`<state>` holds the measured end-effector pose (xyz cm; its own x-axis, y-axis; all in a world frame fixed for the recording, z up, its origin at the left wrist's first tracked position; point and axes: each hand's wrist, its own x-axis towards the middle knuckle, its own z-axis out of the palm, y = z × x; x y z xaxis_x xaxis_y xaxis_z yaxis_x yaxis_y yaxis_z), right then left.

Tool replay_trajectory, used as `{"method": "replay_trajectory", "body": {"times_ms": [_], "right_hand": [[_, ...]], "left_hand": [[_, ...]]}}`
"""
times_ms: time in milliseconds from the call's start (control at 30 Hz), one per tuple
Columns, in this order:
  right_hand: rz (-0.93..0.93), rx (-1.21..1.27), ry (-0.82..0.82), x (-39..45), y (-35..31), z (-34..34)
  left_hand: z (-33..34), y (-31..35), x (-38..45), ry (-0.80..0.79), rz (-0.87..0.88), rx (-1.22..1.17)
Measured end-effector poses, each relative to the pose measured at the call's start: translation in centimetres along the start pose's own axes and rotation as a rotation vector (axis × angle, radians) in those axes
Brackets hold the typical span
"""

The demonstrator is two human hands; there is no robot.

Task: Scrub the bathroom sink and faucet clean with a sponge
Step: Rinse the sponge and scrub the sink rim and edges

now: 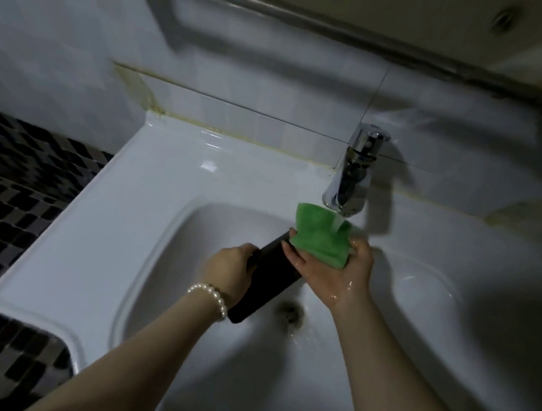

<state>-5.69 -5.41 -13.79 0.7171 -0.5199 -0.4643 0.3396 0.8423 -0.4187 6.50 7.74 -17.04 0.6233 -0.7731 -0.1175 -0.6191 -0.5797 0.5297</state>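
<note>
A white ceramic sink [171, 195] fills the view, with a stained drain [291, 310] at the basin's bottom. The chrome faucet [354, 170] at the back runs water onto a green sponge [321, 235]. My right hand [339, 271] holds the sponge from below, palm up and wet, fingers curled round its lower edge right under the spout. My left hand [230, 267], with a pearl bracelet on the wrist, grips a flat black object [266, 277] that slants over the basin, its upper end touching the sponge.
White wall tiles rise behind the sink, with yellowed sealant along the joint. A metal rail [281, 11] runs across the top. Dark mosaic tiles [15, 197] lie to the left of the sink's flat ledge.
</note>
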Motion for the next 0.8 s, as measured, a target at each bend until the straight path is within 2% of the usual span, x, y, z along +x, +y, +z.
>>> {"method": "replay_trajectory", "body": {"times_ms": [67, 167, 267, 333, 400, 500, 567, 667, 733, 800], "right_hand": [[-0.014, -0.007, -0.01, -0.4, -0.8, 0.1], [-0.13, -0.213, 0.185, -1.2, -2.5, 0.5], [-0.434, -0.551, 0.475, -2.3, -4.6, -0.2], [-0.584, -0.801, 0.525, -3.5, -6.0, -1.0], [-0.585, -0.916, 0.558, -4.7, -7.2, -1.9], [-0.611, -0.88, 0.743, -6.2, -9.0, -3.5], [-0.475, -0.786, 0.811, -7.0, -9.2, -4.4], [-0.196, -0.617, 0.626, -7.0, -7.1, -4.5], [-0.2, -0.571, 0.564, -6.4, -5.7, -4.4], [-0.304, -0.47, 0.541, -5.7, -4.7, -4.4]], "left_hand": [[0.4, 1.3, 0.6, 0.056, 0.004, -0.004], [1.0, 3.3, 1.1, 0.104, 0.096, 0.024], [1.3, 5.8, 1.1, 0.174, 0.335, 0.077], [1.7, 7.4, 1.0, 0.251, 0.538, 0.081], [2.3, 8.1, 0.8, 0.383, 0.689, 0.067], [3.0, 8.1, 0.3, 0.567, 0.854, 0.049], [3.1, 7.9, -0.1, 0.636, 0.957, 0.029], [3.1, 7.3, -0.3, 0.676, 1.024, 0.048], [3.4, 6.8, -0.4, 0.66, 1.031, 0.069], [3.5, 5.9, -0.8, 0.581, 1.026, 0.083]]}}
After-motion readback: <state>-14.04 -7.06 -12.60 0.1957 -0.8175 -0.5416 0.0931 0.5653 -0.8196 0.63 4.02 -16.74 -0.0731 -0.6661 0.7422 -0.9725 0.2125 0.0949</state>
